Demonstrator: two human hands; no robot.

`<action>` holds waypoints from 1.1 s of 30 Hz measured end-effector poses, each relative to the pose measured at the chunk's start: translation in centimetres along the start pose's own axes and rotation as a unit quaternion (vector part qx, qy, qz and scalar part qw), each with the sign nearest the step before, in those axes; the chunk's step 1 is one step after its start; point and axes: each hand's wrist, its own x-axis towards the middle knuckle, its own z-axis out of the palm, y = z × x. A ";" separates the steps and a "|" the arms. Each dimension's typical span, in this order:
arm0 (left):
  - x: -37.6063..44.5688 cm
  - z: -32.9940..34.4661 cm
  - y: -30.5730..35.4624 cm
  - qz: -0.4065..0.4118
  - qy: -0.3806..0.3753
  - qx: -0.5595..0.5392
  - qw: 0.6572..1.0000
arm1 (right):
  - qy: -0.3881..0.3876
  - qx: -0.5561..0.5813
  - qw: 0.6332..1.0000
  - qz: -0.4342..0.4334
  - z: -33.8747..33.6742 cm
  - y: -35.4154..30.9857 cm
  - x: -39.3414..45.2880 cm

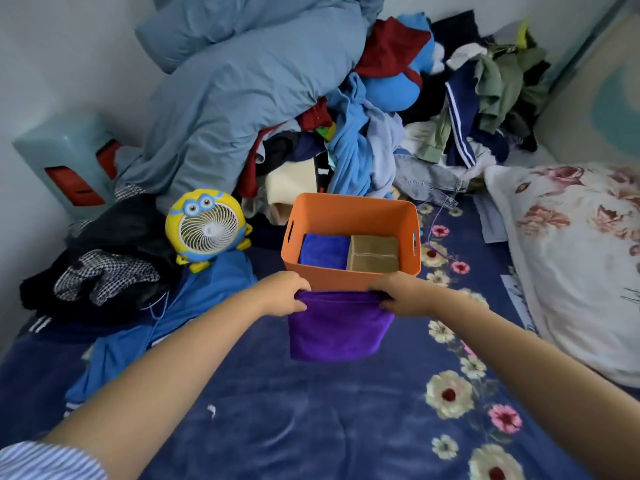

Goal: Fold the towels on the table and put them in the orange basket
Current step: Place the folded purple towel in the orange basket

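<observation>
A purple towel (337, 329) lies folded on the dark blue floral blanket, just in front of the orange basket (349, 277). My left hand (282, 292) grips its far left corner and my right hand (403, 294) grips its far right corner, both at the basket's near wall. Inside the basket lie a folded blue towel (323, 251) on the left and a folded tan towel (374, 252) on the right.
A yellow cartoon fan (206, 226) stands left of the basket. Behind it rises a big pile of clothes (363, 140) and a blue-grey duvet (235, 84). Dark clothes (104, 268) lie at left, a floral pillow (575, 258) at right.
</observation>
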 end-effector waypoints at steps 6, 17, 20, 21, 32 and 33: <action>6.4 -4.0 -3.2 -0.016 0.030 0.062 0.997 | 0.059 0.022 0.997 0.045 -3.5 1.1 5.4; 22.6 -9.2 -7.2 -0.125 0.081 -0.041 0.988 | 0.177 0.086 0.975 0.102 -8.8 8.5 20.2; 26.9 -9.2 -9.1 -0.151 0.071 -0.089 0.982 | 0.168 0.118 0.970 0.134 -8.7 11.0 24.6; 28.3 -9.2 -9.8 -0.157 0.081 -0.104 0.979 | 0.171 0.125 0.967 0.140 -8.7 11.8 26.0; 34.6 -0.3 -13.9 -0.065 0.035 0.097 0.993 | 0.212 0.099 0.971 0.057 2.7 15.8 32.5; 34.4 1.1 -13.8 -0.054 -0.008 0.140 0.989 | 0.163 0.089 0.982 0.039 4.1 15.7 32.5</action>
